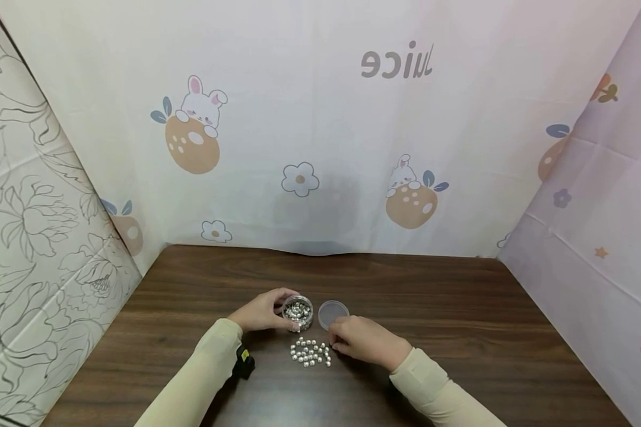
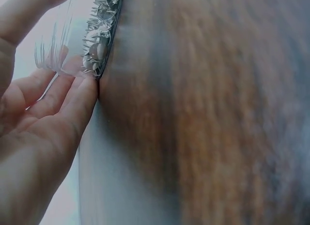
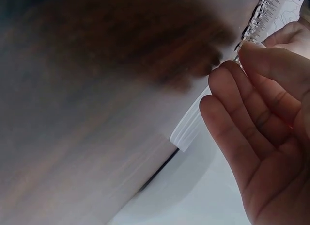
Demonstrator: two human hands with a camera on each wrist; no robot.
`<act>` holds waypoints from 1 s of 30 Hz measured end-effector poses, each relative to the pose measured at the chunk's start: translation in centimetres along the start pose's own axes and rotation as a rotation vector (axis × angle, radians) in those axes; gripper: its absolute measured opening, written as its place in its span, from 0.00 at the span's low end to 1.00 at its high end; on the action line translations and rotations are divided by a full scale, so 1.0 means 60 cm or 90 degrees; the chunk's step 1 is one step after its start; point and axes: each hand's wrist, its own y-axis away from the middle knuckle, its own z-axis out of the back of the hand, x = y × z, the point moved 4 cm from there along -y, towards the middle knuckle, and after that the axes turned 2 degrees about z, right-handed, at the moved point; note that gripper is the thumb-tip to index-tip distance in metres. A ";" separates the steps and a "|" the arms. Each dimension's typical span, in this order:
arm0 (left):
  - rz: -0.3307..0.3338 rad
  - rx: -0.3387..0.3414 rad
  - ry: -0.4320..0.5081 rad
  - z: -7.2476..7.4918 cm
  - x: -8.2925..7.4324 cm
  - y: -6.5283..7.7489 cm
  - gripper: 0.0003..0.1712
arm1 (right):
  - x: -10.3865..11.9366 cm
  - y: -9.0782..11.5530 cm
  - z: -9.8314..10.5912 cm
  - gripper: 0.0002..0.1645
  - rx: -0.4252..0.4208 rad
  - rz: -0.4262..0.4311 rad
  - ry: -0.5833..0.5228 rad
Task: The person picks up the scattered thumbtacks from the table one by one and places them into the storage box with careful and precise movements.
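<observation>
A clear round jar (image 1: 298, 326) filled with silver thumbtacks (image 2: 100, 33) stands on the table. My left hand (image 1: 267, 309) grips it from the left, thumb on the near side and fingers round the far side. In front of the jar lies a loose patch of silver thumbtacks (image 1: 308, 354), seen edge-on with points up in the right wrist view. My right hand (image 1: 364, 339) is at the patch's right edge with fingers bent and thumb close to the forefinger; I cannot tell whether a tack is between them. Just beyond that hand lies a clear round lid (image 1: 331, 314).
The dark wood table (image 1: 438, 296) runs back to a printed curtain (image 1: 342, 130), with more curtain on both sides. A black device with a yellow mark (image 1: 244, 362) sits by the left wrist.
</observation>
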 end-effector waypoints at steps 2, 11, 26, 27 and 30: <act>0.006 -0.001 -0.006 -0.002 0.011 -0.004 0.37 | 0.000 0.000 0.000 0.06 0.001 -0.002 -0.001; 0.003 0.003 -0.017 -0.002 0.046 -0.018 0.39 | -0.005 -0.006 0.010 0.04 0.001 -0.017 -0.010; 0.011 0.022 0.010 0.001 -0.001 -0.001 0.39 | -0.006 -0.031 0.029 0.04 -0.093 -0.006 0.003; 0.010 0.020 0.009 0.000 0.005 -0.004 0.39 | -0.006 -0.033 0.031 0.04 -0.101 -0.006 0.006; 0.013 0.012 -0.001 -0.001 0.025 -0.013 0.40 | -0.006 -0.039 0.035 0.03 -0.112 -0.008 0.014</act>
